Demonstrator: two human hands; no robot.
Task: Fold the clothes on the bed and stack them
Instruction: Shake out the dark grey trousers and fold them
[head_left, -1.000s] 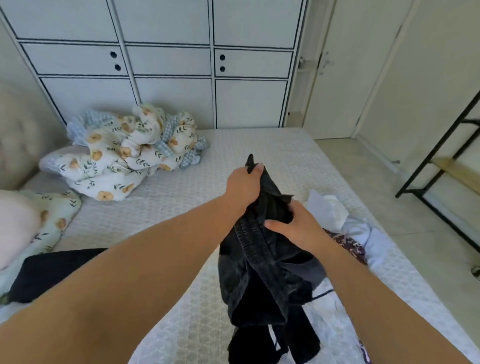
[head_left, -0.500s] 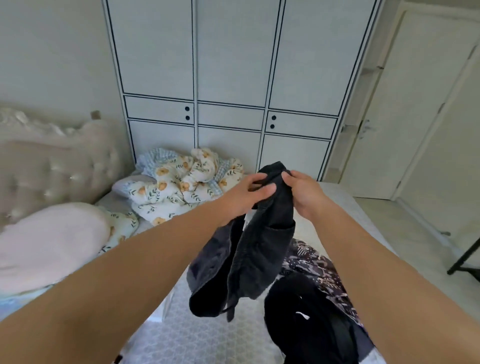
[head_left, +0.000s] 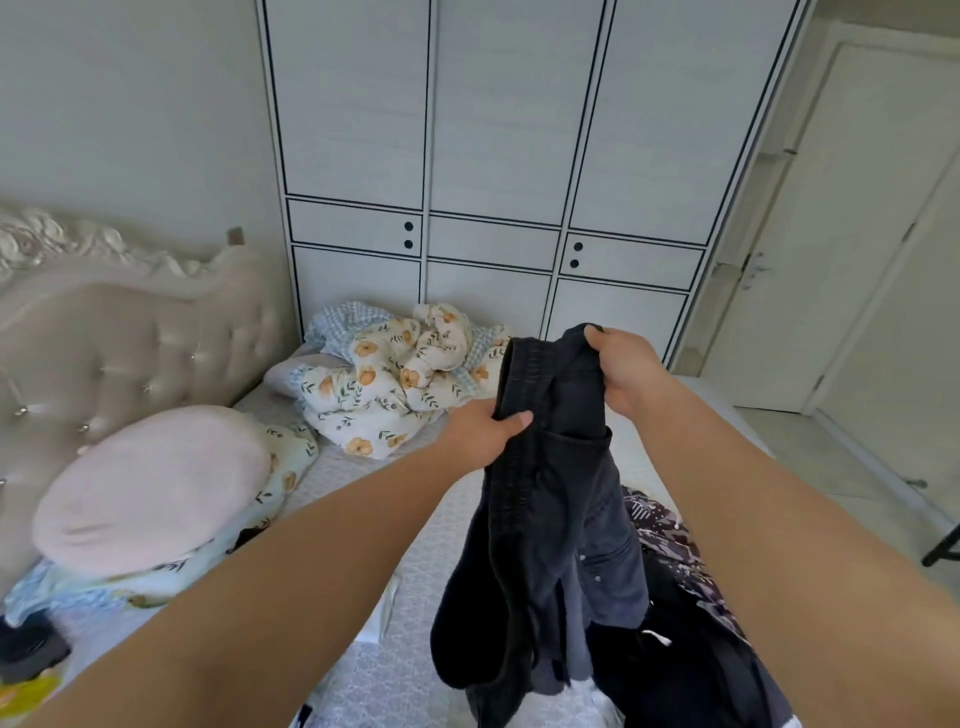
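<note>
Behind dark jeans (head_left: 558, 499), half-hidden clothes (head_left: 670, 551).

Bare strip of grey quilted mattress (head_left: 374, 499) between round pink pillow (head_left: 150, 488) and dark patterned clothes heap (head_left: 675, 551) — bunched floral duvet (head_left: 395, 384) blocks the far end.

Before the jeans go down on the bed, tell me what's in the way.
Both hands, left and right, grip the jeans in the air. Below them to the right lie a patterned garment and a black one; the bare mattress to the left looks free.
</note>
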